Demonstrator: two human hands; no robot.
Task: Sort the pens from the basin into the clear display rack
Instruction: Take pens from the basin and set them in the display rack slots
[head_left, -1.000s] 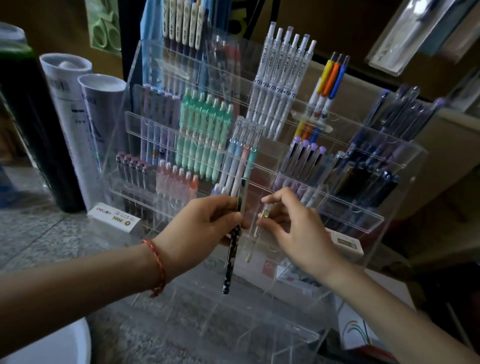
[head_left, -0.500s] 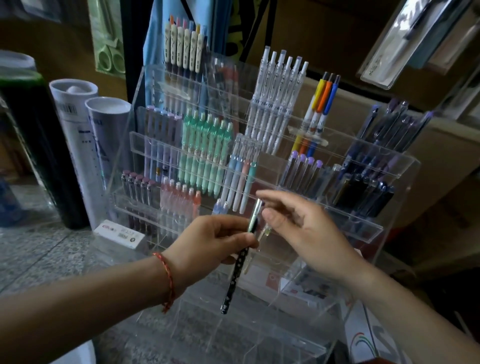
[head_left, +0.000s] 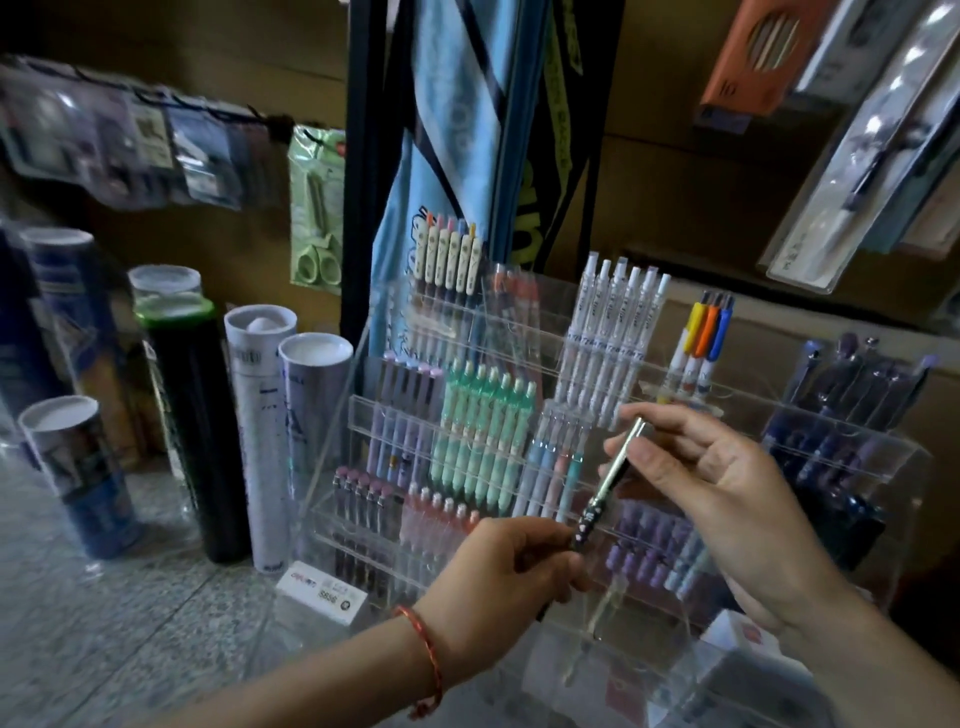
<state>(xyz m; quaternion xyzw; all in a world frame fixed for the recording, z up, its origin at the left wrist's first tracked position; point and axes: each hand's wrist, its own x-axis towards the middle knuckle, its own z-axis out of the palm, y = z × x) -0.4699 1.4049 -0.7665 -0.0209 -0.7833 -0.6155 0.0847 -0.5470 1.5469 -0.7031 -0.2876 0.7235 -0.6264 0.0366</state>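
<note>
Clear acrylic is forming the display rack (head_left: 332, 452), which is being shown standing on a speckled stone counter (head_left: 130, 623), its tiers packed with pens. Just in front of the middle tiers a single pen (head_left: 608, 486) is being held clear of the slots. It is tilted, with its silvery upper end leaning right and its dark patterned barrel pointing down to the left. That dark barrel is being gripped by the left hand (head_left: 498, 582), its fingers curled round it, and the lower tip is being hidden by them. A red cord bracelet (head_left: 426, 654) is being worn on that wrist. The pale upper end is being pinched between thumb and forefinger of the right hand (head_left: 717, 493), with the other fingers loosely bent. Behind the hands, mint-green pens (head_left: 483, 431) are being displayed in a row on a middle tier, and white pens (head_left: 618, 338) on a higher tier to their right. Left of the rack, tall cardboard tubes (head_left: 260, 415) are being stood upright on the counter. A green pack of scissors (head_left: 317, 208) is being hung on the wall above them.
</note>
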